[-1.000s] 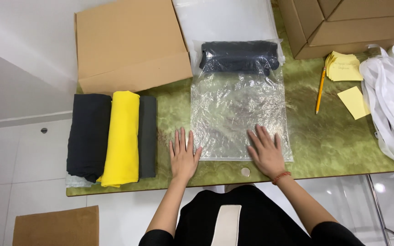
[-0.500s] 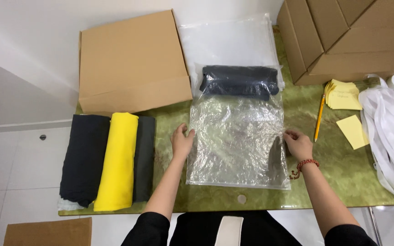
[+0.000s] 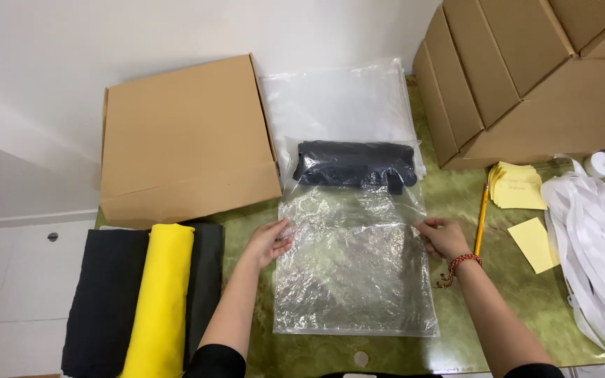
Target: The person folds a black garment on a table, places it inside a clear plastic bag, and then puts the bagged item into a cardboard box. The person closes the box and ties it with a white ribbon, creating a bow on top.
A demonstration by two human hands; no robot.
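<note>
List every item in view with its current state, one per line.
Clear plastic bag: flat, dark garment at its far end.
Dark garment: rolled, bagged.
Left hand: on bag's left edge.
Right hand: on bag's right edge.
Yellow cloth: folded, atop dark cloths.
Flat cardboard box: closed.
Pencil: lying loose.

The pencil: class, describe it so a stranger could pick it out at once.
Start at the stacked cardboard boxes on the right of the green table. Below them, the pencil lies beside the right hand. It is thin and orange, unlike the flat yellow notes nearby.
</note>
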